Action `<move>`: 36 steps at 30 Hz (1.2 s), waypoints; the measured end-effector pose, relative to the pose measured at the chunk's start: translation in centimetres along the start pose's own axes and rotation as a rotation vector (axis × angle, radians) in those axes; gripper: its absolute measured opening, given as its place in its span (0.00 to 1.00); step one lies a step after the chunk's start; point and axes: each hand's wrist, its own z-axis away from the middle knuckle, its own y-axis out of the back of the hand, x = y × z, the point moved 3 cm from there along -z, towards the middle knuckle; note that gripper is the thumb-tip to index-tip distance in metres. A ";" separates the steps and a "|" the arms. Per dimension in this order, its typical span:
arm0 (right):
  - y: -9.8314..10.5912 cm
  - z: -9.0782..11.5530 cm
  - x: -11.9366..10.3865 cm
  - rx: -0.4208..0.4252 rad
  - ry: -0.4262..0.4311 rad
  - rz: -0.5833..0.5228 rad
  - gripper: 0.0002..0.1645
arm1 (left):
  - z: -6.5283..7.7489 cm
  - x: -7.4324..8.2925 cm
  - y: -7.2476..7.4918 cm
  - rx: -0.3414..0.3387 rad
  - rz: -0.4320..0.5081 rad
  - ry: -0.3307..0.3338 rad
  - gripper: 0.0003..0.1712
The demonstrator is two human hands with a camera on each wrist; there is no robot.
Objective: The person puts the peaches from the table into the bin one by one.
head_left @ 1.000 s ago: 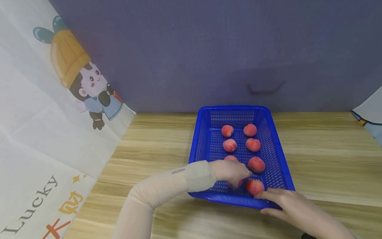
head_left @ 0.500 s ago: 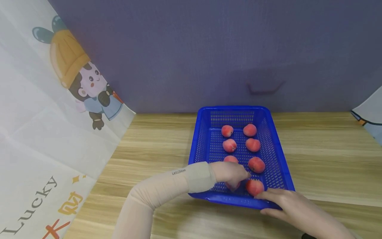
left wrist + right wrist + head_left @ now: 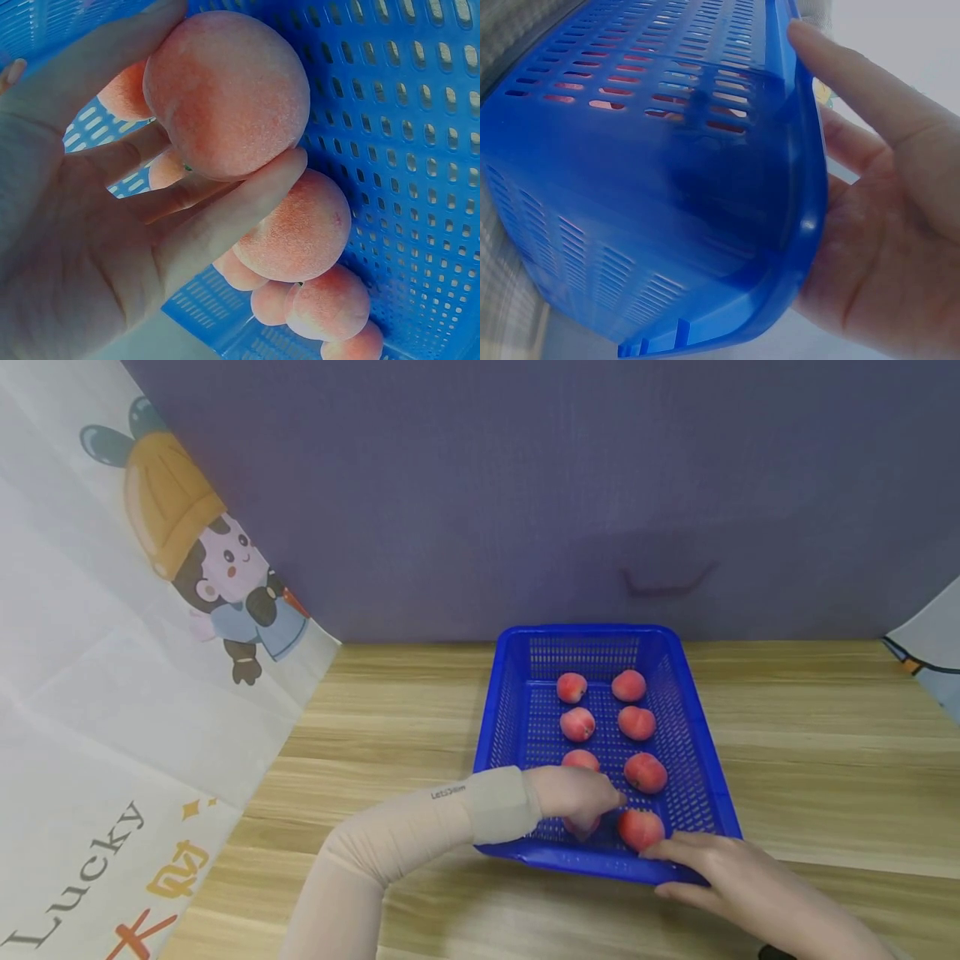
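Inside a blue plastic basket (image 3: 707,739), my left hand (image 3: 573,793) holds a pinkish-red peach (image 3: 229,94) at the near left corner. Thumb and fingers curl round its sides in the left wrist view; from the head, the hand mostly covers it. Another peach (image 3: 300,229) lies just beyond the fingers. My right hand (image 3: 716,864) grips the basket's near right corner, thumb on the outer side of the rim (image 3: 814,217) and fingers over it. Close to those fingers sits a peach (image 3: 641,830).
The other peaches (image 3: 636,723) form two rough columns on the basket's perforated floor. The basket stands on a wood-grain table (image 3: 405,710) before a dark grey-blue backdrop (image 3: 450,502). A white printed cloth (image 3: 82,635) borders the left side.
My left hand has shifted slightly left with the peach, near the basket's front left corner. The right hand and the basket have stayed put.
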 end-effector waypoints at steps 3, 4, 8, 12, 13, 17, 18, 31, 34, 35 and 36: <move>0.0 0.0 0.0 -0.010 -0.009 0.002 0.16 | 0.1 0.0 0.0 0.002 0.003 -0.004 0.32; 0.0 0.0 0.0 -0.010 -0.009 0.002 0.16 | 0.1 0.0 0.1 0.003 0.002 -0.006 0.33; 0.1 0.0 0.0 -0.011 -0.008 -0.006 0.16 | 0.3 0.0 0.1 0.007 0.006 -0.008 0.33; 0.1 0.0 0.0 -0.011 -0.007 -0.008 0.15 | 0.5 -0.1 0.1 0.016 0.001 -0.006 0.31; 0.1 0.0 0.0 -0.018 -0.011 -0.011 0.15 | 0.5 -0.1 0.1 0.019 -0.004 -0.007 0.30; 0.1 0.0 0.0 -0.039 -0.024 -0.019 0.16 | 0.8 0.0 0.2 0.027 -0.030 -0.009 0.24; 0.1 0.0 0.0 -0.041 -0.026 -0.020 0.16 | 0.8 0.0 0.3 0.027 -0.032 -0.009 0.22; 0.0 0.0 0.0 -0.070 -0.044 -0.034 0.16 | 1.3 0.0 0.9 0.040 -0.033 -0.011 0.20; 0.1 0.0 -0.1 -0.044 -0.030 -0.013 0.16 | 1.4 -0.1 1.2 0.053 -0.036 -0.018 0.21; 0.1 0.0 -0.1 -0.039 -0.027 -0.007 0.16 | 1.5 -0.1 1.2 0.062 -0.044 -0.024 0.21; 0.1 0.0 -0.1 -0.042 -0.028 -0.009 0.16 | 1.5 -0.1 1.3 0.071 -0.055 -0.032 0.21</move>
